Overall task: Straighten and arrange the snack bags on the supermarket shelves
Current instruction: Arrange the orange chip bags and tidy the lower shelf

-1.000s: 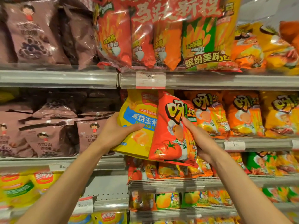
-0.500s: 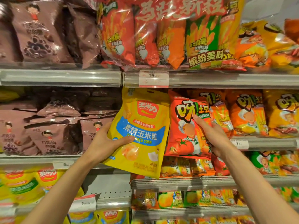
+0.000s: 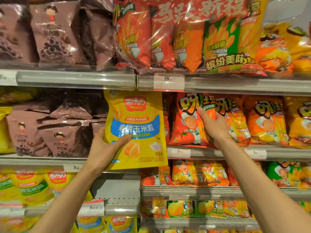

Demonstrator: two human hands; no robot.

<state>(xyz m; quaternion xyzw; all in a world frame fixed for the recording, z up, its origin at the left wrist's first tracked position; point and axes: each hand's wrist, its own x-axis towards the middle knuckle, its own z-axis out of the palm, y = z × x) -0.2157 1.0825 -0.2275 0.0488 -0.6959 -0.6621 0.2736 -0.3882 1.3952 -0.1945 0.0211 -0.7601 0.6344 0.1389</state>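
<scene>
The shelves (image 3: pixel 75 79) fill the whole view, with brown bags on the left bays and orange and red snack bags on the right bays. In front of the middle level, the yellow corn bag (image 3: pixel 136 125) hangs upright in the air, not standing on any shelf; its colour does not match the bags directly behind it, and similar yellow bags (image 3: pixel 57 180) lie on the lower shelf at the left, so probably it belongs there. The red tomato chip bag (image 3: pixel 190 121) stands on the middle shelf at the start of the orange row (image 3: pixel 262 121), nearly upright. The left hand (image 3: pixel 104 147) grips the corn bag at its lower left corner, thumb across the front. The right hand (image 3: pixel 213 123) holds the red bag at its right edge, fingers curled around it and thumb on the front. To do this step well, I think the right hand should push the red bag back until its front is in line with the neighbours, with the bottom seam flat behind the price strip (image 3: pixel 179 152), and let go only when it stands alone.
</scene>
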